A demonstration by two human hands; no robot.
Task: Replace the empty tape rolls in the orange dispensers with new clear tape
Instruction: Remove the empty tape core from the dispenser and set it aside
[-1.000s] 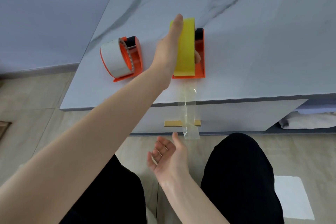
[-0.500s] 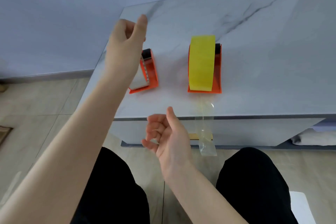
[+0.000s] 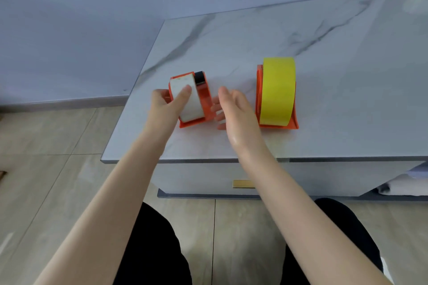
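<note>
Two orange dispensers stand on the marble tabletop (image 3: 231, 37). The left dispenser (image 3: 205, 99) carries a pale grey-white roll (image 3: 191, 97). My left hand (image 3: 168, 105) grips that roll, thumb across its face and fingers behind it. The right dispenser (image 3: 260, 99) carries a full yellow-looking tape roll (image 3: 276, 90). My right hand (image 3: 234, 109) hovers between the two dispensers with straight fingers reaching toward the left dispenser's orange side; whether they touch it is unclear.
The cabinet's front edge (image 3: 324, 159) runs below the dispensers, with a gold drawer handle (image 3: 243, 183) underneath. A wall lies behind and tiled floor to the left. My knees in black trousers (image 3: 157, 245) are near the cabinet. White cloth (image 3: 403, 187) sits in an open shelf at the right.
My left hand came down from the air onto the grey-white roll and took hold of it. My right hand rose from below the table edge to beside the left dispenser. The hanging clear strip is gone from view.
</note>
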